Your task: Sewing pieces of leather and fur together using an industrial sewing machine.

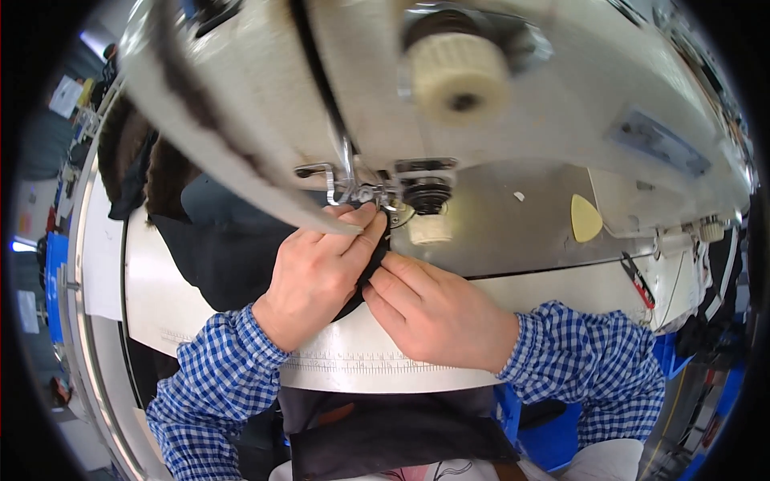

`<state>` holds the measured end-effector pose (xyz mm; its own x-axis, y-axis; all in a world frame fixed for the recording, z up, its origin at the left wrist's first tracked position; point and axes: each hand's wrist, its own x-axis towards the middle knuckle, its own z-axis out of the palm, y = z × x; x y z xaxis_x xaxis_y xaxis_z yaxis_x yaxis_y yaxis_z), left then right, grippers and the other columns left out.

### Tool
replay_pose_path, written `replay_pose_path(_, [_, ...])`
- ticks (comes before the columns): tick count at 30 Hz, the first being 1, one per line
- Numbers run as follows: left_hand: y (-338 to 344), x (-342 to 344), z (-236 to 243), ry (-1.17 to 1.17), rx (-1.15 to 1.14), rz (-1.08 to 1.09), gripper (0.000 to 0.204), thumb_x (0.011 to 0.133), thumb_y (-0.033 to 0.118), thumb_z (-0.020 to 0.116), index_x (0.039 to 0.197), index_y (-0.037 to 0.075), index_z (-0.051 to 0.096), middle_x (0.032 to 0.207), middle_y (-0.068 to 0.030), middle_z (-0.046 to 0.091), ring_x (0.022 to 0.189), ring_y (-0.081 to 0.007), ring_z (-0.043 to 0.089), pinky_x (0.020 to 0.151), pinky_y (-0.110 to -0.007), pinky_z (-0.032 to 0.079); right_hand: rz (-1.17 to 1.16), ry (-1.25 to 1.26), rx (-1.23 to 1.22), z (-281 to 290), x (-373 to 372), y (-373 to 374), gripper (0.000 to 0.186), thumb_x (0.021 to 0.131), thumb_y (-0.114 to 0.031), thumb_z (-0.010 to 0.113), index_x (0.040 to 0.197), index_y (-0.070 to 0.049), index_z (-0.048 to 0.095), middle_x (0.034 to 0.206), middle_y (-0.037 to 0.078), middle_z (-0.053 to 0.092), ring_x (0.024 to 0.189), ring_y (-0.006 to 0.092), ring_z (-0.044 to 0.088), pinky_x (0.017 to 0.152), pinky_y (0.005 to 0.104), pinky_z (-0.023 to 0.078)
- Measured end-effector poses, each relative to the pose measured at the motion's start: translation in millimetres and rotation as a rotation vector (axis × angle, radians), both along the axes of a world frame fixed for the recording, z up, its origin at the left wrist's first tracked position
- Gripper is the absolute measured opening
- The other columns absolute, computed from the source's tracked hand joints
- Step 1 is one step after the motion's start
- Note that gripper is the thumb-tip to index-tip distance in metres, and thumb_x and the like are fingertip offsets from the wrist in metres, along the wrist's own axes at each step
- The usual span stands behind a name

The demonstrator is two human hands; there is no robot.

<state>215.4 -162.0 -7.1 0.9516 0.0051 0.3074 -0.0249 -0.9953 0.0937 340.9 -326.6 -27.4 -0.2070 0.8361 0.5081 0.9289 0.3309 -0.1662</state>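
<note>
"Since you have the closer look, where is the black fabric (233, 264) now?"

"On the white surface (156, 297), left of and below the sewing machine (553, 104), with its right-hand edge running close by the presser foot (365, 194). Both hands are on it"

"What is the left hand (317, 272) doing?"

"It lies over the fabric, fingers stretched forward and pressing, with the tips just beside the foot. Whether it also pinches a fold, I cannot tell, because the undersides of the fingers are hidden"

"And the right hand (445, 313)?"

"That one grasps the fabric's edge between bent fingers, a little nearer the wearer than the left fingertips. Both wrists come out of blue-and-white checked sleeves (228, 369)"

"Is anything else near the work?"

"At the far left, a brown furry piece (168, 172) lies beside the fabric. Right of the foot there is a metal plate (505, 240), and farther right a pale yellow, rounded triangular piece (586, 219). Beyond the plate's near edge, well apart from the right hand, lie red-and-black snips (639, 282)"

"And along the edge nearest the wearer?"

"A printed ruler scale (353, 363), partly covered by the right hand"
</note>
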Motion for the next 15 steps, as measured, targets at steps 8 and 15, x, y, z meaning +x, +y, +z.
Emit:
replay_pose_path(8, [-0.2, -7.8, 3.5, 0.058, -0.042, 0.07, 0.054, 0.067, -0.008, 0.071, 0.119, 0.003, 0.068, 0.129, -0.0128, 0.069, 0.119, -0.0355, 0.062, 0.103, -0.045, 0.049, 0.038, 0.265, -0.001, -12.0, 6.8, 11.4, 0.011, 0.084, -0.015, 0.067, 0.083, -0.005, 0.07, 0.095, 0.005, 0.063, 0.101, 0.0213, 0.057, 0.086, 0.0337, 0.048])
replay_pose_path(15, [4.5, 0.8, 32.2, 0.267, -0.3, 0.116, 0.037, 0.085, -0.006, 0.066, 0.121, 0.0, 0.066, 0.135, -0.0143, 0.068, 0.116, -0.037, 0.063, 0.103, -0.043, 0.049, 0.064, 0.354, 0.019, -19.8, 1.5, 18.0, 0.009, 0.079, -0.014, 0.069, 0.082, -0.006, 0.066, 0.094, 0.005, 0.059, 0.095, 0.0221, 0.055, 0.084, 0.0369, 0.045])
